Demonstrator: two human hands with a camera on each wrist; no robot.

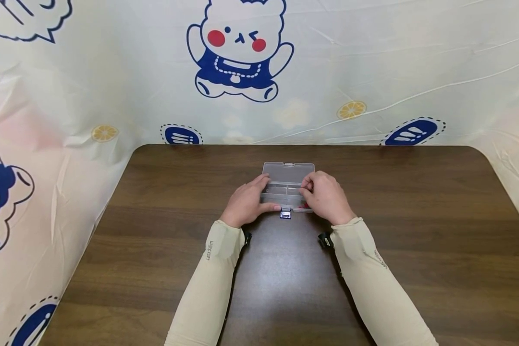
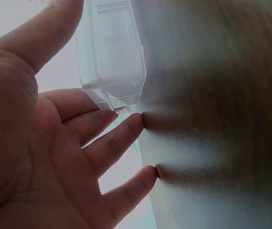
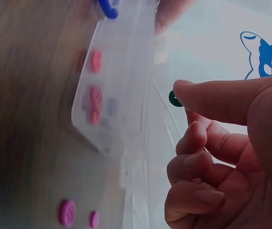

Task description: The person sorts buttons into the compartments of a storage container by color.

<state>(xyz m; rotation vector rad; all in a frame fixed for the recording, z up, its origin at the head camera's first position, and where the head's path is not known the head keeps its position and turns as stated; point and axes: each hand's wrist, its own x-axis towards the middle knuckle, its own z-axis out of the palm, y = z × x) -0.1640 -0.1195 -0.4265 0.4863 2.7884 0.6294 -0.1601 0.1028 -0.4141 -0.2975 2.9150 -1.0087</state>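
A clear plastic compartment box (image 1: pixel 278 197) stands on the table with its lid (image 1: pixel 289 172) raised at the back. My left hand (image 1: pixel 249 201) holds its left side, the thumb along the front and the fingers around the far side; two fingertips touch the tabletop in the left wrist view. My right hand (image 1: pixel 326 198) is above the box's right end. Between thumb and forefinger it pinches a small dark green button (image 3: pixel 175 98). Several pinkish-red buttons (image 3: pixel 96 61) lie in a compartment at the front right, with blurred darker shapes behind them.
Beside the box, two magenta buttons (image 3: pixel 68 213) show in the right wrist view; the hand hides that spot from the head view. A blue clasp (image 1: pixel 285 214) juts from the box's front. Behind the brown wooden table (image 1: pixel 415 216) hangs a printed cloth (image 1: pixel 320 96).
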